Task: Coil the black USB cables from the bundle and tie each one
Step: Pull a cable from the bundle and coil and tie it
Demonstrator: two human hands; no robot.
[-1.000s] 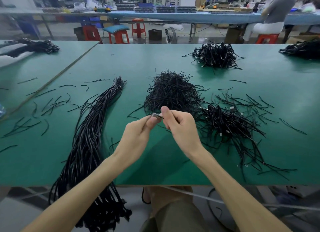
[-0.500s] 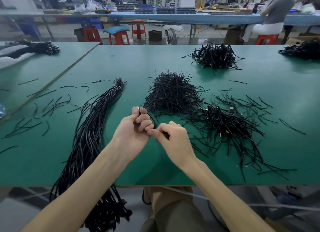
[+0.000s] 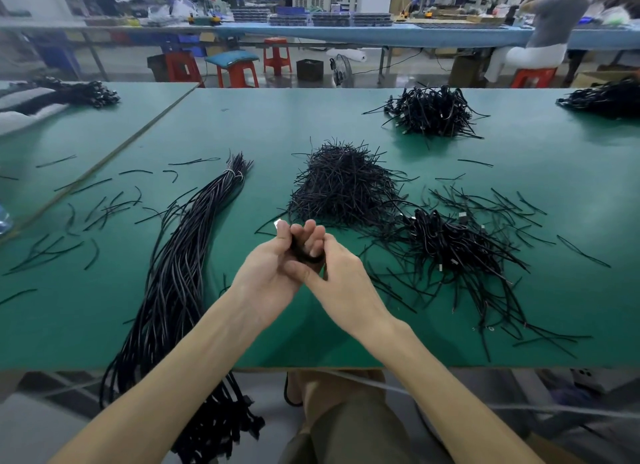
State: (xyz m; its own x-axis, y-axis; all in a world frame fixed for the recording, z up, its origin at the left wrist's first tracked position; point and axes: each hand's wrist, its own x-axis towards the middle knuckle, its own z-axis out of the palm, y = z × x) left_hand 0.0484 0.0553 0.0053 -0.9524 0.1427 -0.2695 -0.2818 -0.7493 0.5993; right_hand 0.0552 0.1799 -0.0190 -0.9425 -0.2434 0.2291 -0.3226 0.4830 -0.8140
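Change vs. half a second ago: left hand (image 3: pixel 273 266) has opened upward. Its fingers, then folded down over the cable, now stand half-straightened and close together, with the USB cable (image 3: pixel 306 254) looped as a small black coil around them. The metal plug (image 3: pixel 278 224) shows at the tip of the leftmost finger. Right hand (image 3: pixel 341 283) has closed in against the left. Earlier it pinched at the left fingertips; now its thumb lies across the base of the left fingers at the coil's lower end, and its fingers curl behind the coil, mostly hidden. Both hands hold the coil just above the green table (image 3: pixel 311 124), near its front edge.

Surroundings, unchanged:
- Loose ties (image 3: pixel 104 207) scattered at far left.
- Bundle (image 3: pixel 173 273) of long cables lies beside the left forearm, its lower end hanging over the table edge.
- Heap of ties (image 3: pixel 343 183) just beyond the hands.
- Pile of coiled cables (image 3: pixel 453 242) near the right hand, strands trailing under the right wrist.
- Far pile (image 3: pixel 431 110) well apart, toward the back.
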